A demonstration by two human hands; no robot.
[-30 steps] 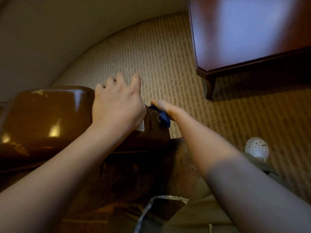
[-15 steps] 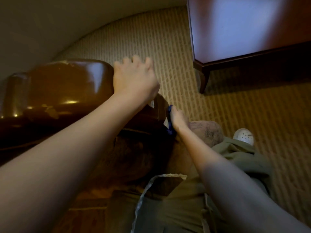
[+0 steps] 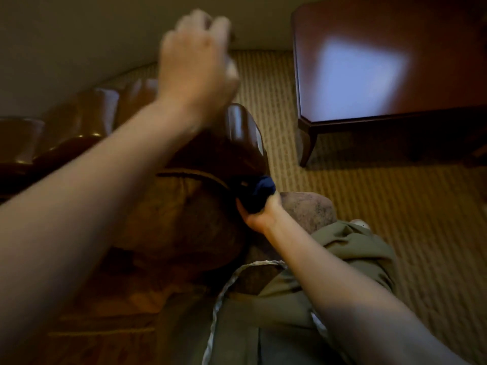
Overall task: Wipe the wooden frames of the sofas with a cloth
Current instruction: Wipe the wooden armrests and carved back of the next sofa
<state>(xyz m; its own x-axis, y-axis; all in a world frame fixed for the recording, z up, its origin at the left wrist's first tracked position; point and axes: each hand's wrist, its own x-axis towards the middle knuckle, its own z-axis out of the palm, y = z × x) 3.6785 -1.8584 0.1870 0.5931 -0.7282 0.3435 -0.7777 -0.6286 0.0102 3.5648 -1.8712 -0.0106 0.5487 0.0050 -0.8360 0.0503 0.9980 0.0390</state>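
A dark polished wooden desk [image 3: 382, 61] stands on curved legs at the far right, a pale patch of light reflected on its top. Striped beige carpet [image 3: 395, 206] covers the floor under it, meeting a plain wall [image 3: 79, 35], and a white shoe [image 3: 359, 223] peeks out beyond olive trousers [image 3: 303, 299].

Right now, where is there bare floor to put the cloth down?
Bare carpet lies between the wooden side table and the sofa arm. Near the right hand gripping the cloth, it is crowded.

a carpeted lounge: patterned carpet [image 3: 369, 206], polished wooden table [image 3: 382, 61], leather sofa [image 3: 79, 122].
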